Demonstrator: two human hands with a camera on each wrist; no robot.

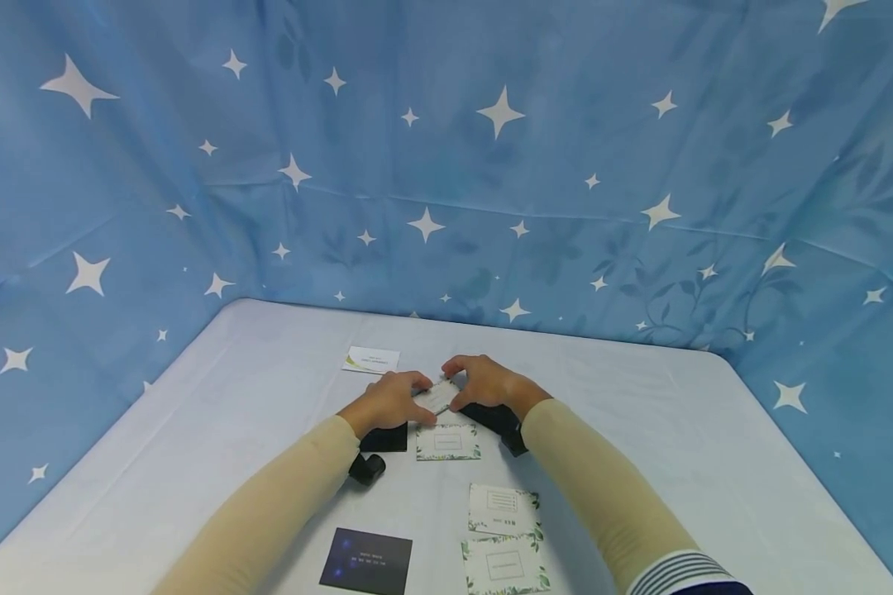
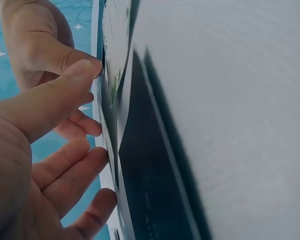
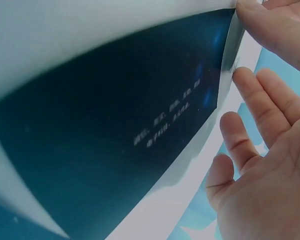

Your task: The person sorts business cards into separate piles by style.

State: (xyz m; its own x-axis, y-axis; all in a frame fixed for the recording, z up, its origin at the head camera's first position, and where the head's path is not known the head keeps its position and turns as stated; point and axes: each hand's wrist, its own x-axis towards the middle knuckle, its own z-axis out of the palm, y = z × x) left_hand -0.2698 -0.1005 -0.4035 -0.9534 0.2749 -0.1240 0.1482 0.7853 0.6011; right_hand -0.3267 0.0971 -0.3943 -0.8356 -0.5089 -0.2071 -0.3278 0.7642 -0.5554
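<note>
Both hands hold a small white card (image 1: pixel 437 397) with a leafy print near the middle of the table. My left hand (image 1: pixel 391 402) has thumb and fingers at its left edge. At the opposite edge, the thumb and fingertips of my right hand (image 1: pixel 491 387) grip it. Just below lies another white card with a leafy border (image 1: pixel 449 442). A black card (image 1: pixel 387 439) is partly hidden beneath the left wrist. Under the right hand is a dark card (image 1: pixel 484 414), shown with blurred white print in the right wrist view (image 3: pixel 115 120).
A white card with a yellow-green corner (image 1: pixel 372 359) lies behind the left hand. Nearer the front are a dark blue card (image 1: pixel 367 560) and two leafy white cards, one upper (image 1: pixel 503 509) and one lower (image 1: pixel 504 566). Starry blue cloth (image 1: pixel 446 165) hangs behind the white table (image 1: pixel 677 430).
</note>
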